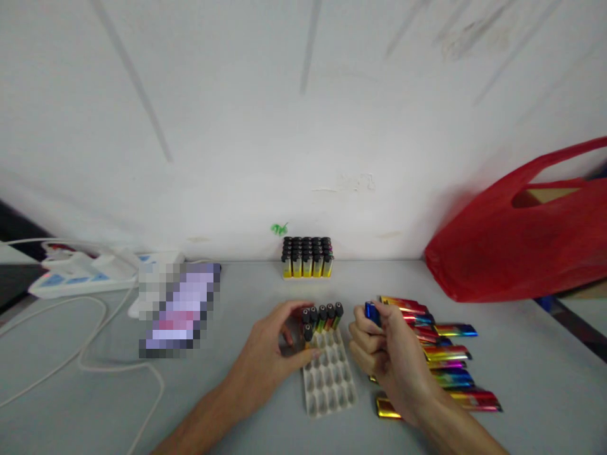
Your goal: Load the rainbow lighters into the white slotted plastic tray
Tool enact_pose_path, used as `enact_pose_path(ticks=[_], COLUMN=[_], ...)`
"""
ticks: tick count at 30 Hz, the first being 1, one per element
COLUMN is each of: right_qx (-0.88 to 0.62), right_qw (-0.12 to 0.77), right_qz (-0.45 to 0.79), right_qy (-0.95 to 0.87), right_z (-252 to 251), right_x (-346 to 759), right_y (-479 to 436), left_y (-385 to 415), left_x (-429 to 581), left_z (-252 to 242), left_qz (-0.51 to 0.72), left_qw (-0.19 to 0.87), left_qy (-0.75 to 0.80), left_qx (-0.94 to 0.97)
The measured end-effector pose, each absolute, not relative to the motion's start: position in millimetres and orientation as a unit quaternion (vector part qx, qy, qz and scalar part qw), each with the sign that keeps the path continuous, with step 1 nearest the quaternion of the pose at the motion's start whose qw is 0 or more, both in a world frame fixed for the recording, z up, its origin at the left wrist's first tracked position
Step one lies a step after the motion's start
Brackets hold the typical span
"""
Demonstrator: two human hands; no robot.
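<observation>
Curving thumb and fingers apart, the left hand spans the left edge of the pale tray, lower centre; just right, the right hand is folded around a blue lighter. Beyond, mid-frame, stand black-topped lighters, print too small to read.

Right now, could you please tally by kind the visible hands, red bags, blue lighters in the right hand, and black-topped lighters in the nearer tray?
Hands (left hand, right hand): 2
Red bag: 1
Blue lighter: 1
Black-topped lighters in nearer tray: 6
Total: 10
</observation>
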State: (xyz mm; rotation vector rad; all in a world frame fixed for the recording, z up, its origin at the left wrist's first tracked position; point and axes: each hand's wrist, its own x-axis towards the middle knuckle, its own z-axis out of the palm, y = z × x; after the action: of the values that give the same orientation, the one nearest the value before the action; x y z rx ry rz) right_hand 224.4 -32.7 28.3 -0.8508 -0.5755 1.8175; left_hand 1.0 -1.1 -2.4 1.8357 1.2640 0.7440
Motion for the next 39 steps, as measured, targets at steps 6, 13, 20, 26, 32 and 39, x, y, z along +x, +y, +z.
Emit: enact_pose_path(ticks=[6, 13, 20, 26, 32, 39], right_qx=[-0.375, -0.406, -0.435, -0.427, -0.428, -0.412], right_qw=[0.532, 0.575, 0.441, 0.379, 0.371, 0.362], right_qz=[0.704, 0.528, 0.388, 0.315, 0.262, 0.229], right_qy=[-0.283, -0.475, -0.682, -0.758, -0.782, -0.804], right_z=[27.2, 33.0, 36.8, 29.6, 24.8, 17.5], right_x=[223.0, 216.7, 225.9, 227.7, 232.5, 234.5], right_y=[-28.3, -38.0, -46.5, -45.2, -42.0, -42.8], left_y=[-2.6, -3.8, -2.6, -0.8, -0.3, -0.7], left_x=[1.9, 2.3, 0.3, -0.1, 1.0, 0.2], left_z=[5.9, 7.7, 6.4, 7.7, 11.0, 8.8], left_qz=[0.280, 0.283, 0.297, 0.309, 0.308, 0.317], left_qw=[0.393, 0.397, 0.388, 0.398, 0.423, 0.426], left_qy=[0.508, 0.504, 0.476, 0.435, 0.438, 0.429], left_qx=[0.713, 0.713, 0.732, 0.747, 0.731, 0.731])
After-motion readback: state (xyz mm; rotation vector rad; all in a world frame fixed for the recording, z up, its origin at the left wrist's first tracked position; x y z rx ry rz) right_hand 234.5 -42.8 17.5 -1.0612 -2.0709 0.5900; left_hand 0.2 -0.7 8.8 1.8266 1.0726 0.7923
